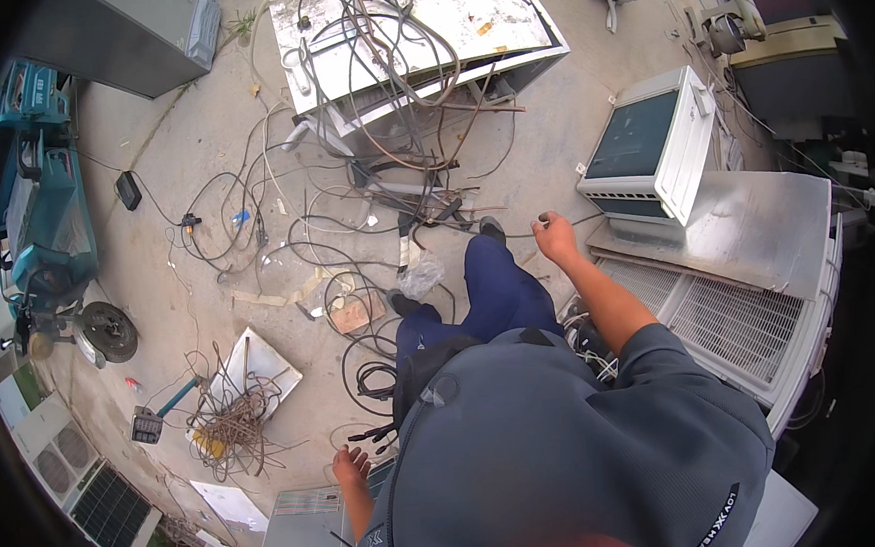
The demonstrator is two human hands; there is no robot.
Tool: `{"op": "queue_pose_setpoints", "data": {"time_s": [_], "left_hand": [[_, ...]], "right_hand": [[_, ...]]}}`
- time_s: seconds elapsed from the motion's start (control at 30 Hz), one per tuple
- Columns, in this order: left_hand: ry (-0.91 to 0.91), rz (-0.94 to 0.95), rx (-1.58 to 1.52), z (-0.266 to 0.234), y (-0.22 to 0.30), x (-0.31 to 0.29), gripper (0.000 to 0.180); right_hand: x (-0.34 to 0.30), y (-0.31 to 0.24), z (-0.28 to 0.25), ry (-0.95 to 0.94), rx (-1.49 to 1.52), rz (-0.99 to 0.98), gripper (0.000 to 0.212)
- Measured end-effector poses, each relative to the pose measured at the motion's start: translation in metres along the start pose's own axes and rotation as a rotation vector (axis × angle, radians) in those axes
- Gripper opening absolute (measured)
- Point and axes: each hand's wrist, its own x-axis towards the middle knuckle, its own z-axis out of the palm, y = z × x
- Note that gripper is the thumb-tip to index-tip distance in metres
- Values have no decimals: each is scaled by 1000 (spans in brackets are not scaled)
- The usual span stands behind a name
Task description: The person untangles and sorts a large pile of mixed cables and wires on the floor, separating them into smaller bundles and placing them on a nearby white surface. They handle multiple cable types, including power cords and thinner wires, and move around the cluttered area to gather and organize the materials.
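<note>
My right hand (556,238) hangs out to the right at the end of a bare forearm, its fingers loosely bent and nothing visible in them. A thin dark cable passes close behind it on the ground. Low on the left, my left hand (350,467) has its fingers apart and appears to hold nothing. Just beside it are black cable ends (372,435), near a grey metal cabinet (299,543). Tangled cables (347,264) lie around my feet, with a clear plastic bag (421,273) and a brick-coloured block (357,314) among them.
Ahead stands a dirty white appliance panel (463,31) heaped with cables. To the right, a white air-conditioner unit (647,150) rests by a metal sheet (725,226) and grilles (737,335). At left are a teal electric scooter (48,217), a hammer (165,410) and a white tray (267,359) of wires.
</note>
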Motion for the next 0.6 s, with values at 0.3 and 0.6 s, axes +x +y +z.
{"op": "queue_pose_setpoints", "data": {"time_s": [0.3,0.6], "left_hand": [[17,-82,-359,135,-99,-37,34],[53,-299,-150,378,-137,-286,31]], "right_hand": [[282,-106,-139,224,-48,-324,53],[588,-272,-169,368,-653,-844,89]]}}
